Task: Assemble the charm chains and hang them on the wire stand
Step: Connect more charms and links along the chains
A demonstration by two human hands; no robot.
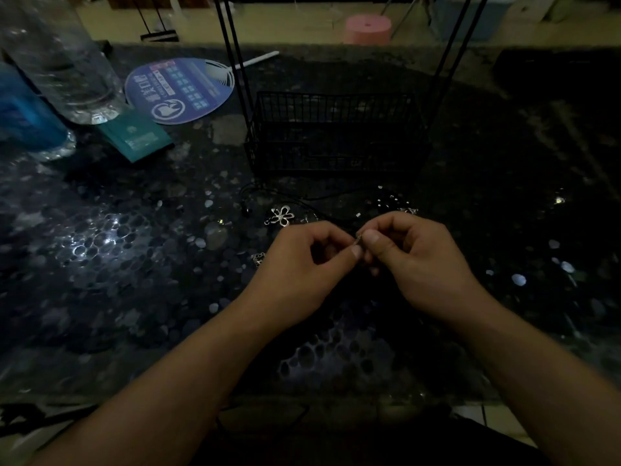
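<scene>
My left hand (295, 270) and my right hand (420, 264) meet over the dark speckled table (117, 264), thumbs and forefingers pinching one small metal piece (359, 239) between them. What kind of piece it is I cannot tell in the dim light. A silver flower charm (281, 215) lies just beyond my left hand. Thin black cords (336, 196) and several small shiny bits (391, 198) are scattered in front of the black wire stand (336, 132), whose upright rods (237, 62) rise out of view. Another small charm (258, 259) lies left of my left hand.
At the back left stand a clear plastic bottle (64, 62) and a blue bottle (23, 112), with a teal booklet (137, 136) and a round blue hand fan (181, 90) beside them. A pink stool (368, 28) stands on the floor beyond the table.
</scene>
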